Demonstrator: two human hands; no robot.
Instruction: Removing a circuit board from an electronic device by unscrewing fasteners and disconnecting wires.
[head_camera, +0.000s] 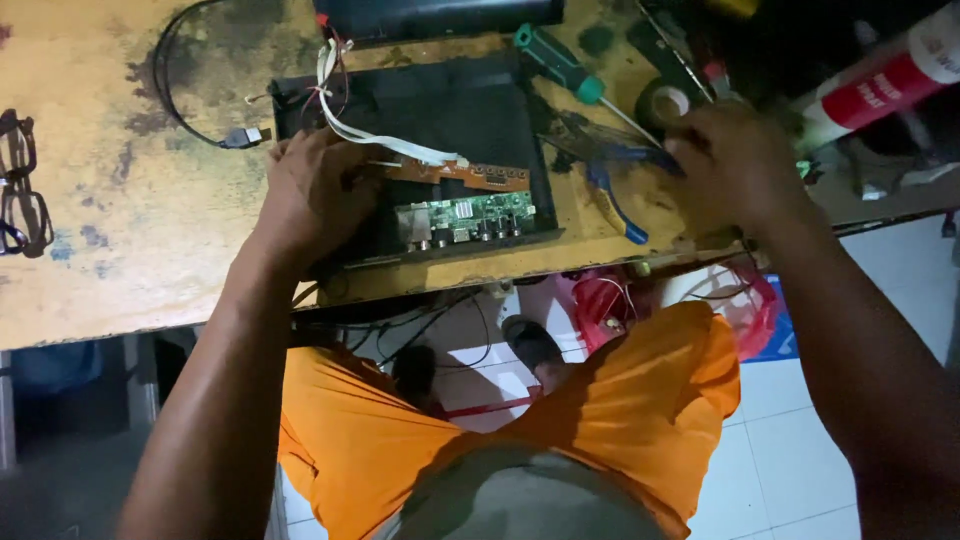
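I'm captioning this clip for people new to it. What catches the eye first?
The opened black device case at the bench's middle, green circuit board exposed, with the left hand resting on it. To its right, the right hand reaches among blue-handled pliers and a green screwdriver.

Green-handled screwdriver (562, 64) lying up top on the stained wooden bench (120, 260), roll of black tape (664, 102) next to it, a red-and-white tube (885, 85) far right, black cable (190, 120) curling left, eyeglasses (22, 185) at the edge.
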